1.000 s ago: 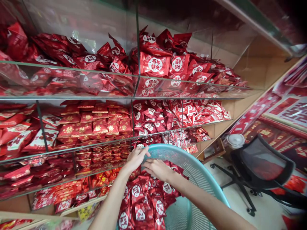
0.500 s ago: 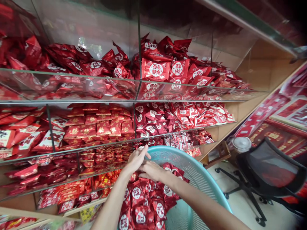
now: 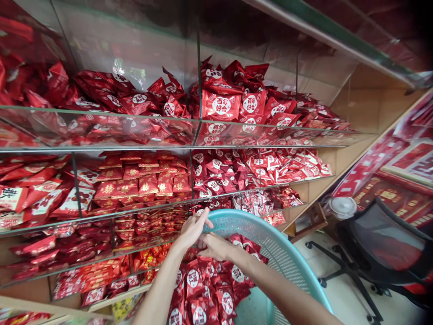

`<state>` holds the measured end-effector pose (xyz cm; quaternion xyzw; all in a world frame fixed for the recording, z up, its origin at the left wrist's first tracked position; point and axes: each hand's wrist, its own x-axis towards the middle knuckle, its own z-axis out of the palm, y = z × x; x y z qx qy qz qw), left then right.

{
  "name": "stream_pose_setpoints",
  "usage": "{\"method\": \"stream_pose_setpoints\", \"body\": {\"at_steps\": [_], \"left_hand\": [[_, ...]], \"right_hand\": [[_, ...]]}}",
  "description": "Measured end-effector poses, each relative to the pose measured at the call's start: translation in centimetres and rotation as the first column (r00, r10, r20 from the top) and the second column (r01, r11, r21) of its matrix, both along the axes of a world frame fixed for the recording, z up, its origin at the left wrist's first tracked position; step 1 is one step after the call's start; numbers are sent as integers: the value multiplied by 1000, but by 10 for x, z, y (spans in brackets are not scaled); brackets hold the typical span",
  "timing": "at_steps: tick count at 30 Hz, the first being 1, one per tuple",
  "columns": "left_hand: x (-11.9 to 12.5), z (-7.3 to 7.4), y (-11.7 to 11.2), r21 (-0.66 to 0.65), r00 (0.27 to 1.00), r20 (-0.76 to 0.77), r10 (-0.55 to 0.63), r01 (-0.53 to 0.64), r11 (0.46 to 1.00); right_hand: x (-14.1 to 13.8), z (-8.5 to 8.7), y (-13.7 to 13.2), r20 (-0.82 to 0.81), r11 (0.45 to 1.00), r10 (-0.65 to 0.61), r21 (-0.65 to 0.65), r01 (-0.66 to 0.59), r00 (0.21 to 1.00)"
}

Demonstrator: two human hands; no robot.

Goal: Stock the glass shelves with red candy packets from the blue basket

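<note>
A teal plastic basket (image 3: 280,253) holds a heap of red foil packets (image 3: 209,289) with white round labels. My left hand (image 3: 192,230) rests on the basket's far rim, fingers curled over the edge. My right hand (image 3: 213,246) lies just beside it inside the basket, palm down on the packets, touching the left hand; its fingertips are hidden. Behind the basket, glass shelves (image 3: 199,126) are packed with similar red packets (image 3: 237,106).
Glass dividers split the shelves into bins of red packets (image 3: 142,180). A black mesh office chair (image 3: 382,243) stands on the floor at right, by a white lidded container (image 3: 342,206). Red printed sheets (image 3: 406,158) lean along the right wall.
The view has tilted up slightly, so shelves and basket sit lower. My right hand has drawn in against the left hand at the basket's rim.
</note>
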<state>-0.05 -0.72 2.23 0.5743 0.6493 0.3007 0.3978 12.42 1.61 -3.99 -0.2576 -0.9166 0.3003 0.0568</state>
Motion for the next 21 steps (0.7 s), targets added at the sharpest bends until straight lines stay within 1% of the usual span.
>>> {"method": "stream_pose_setpoints", "body": {"at_steps": [3,5,6,8,10,12,14,16,18,19,21], "left_hand": [[-2,-2,-1,52,1000,8,1,-1,999],[-2,-3,-2,50,1000,4,-8,8,999],[-3,-3,-2,48,1000,2,-11,11,999],[-3,-2,-5,39,1000,4,-12,12,999],[-1,0,-8,23,1000,12,-3,3,1000],[1,1,-11,5,1000,24,6,-7,1000],[3,0,-14,1,999,39,9,-9,1000],[6,-3,-17,11,999,53,9,-9,1000],[7,-6,-18,26,998,62,11,-13,1000],[8,-7,-19,31,998,61,13,-15,999],[7,-8,-19,23,999,46,6,-7,1000]], "right_hand": [[1,1,-1,-47,998,19,63,-16,999],[5,6,-1,-75,997,-9,71,14,997],[7,8,-1,-85,998,-39,49,43,996],[14,14,-1,-108,994,-111,-35,107,988],[23,17,-1,-156,970,-194,-179,166,968],[34,19,-4,-223,912,-286,-362,193,932],[47,22,-8,-273,821,-390,-536,197,879],[61,28,-15,-279,719,-490,-664,202,826],[74,39,-24,-267,636,-562,-744,203,782],[79,47,-29,-270,610,-585,-768,195,765],[82,69,-40,-302,581,-607,-800,151,735]]}}
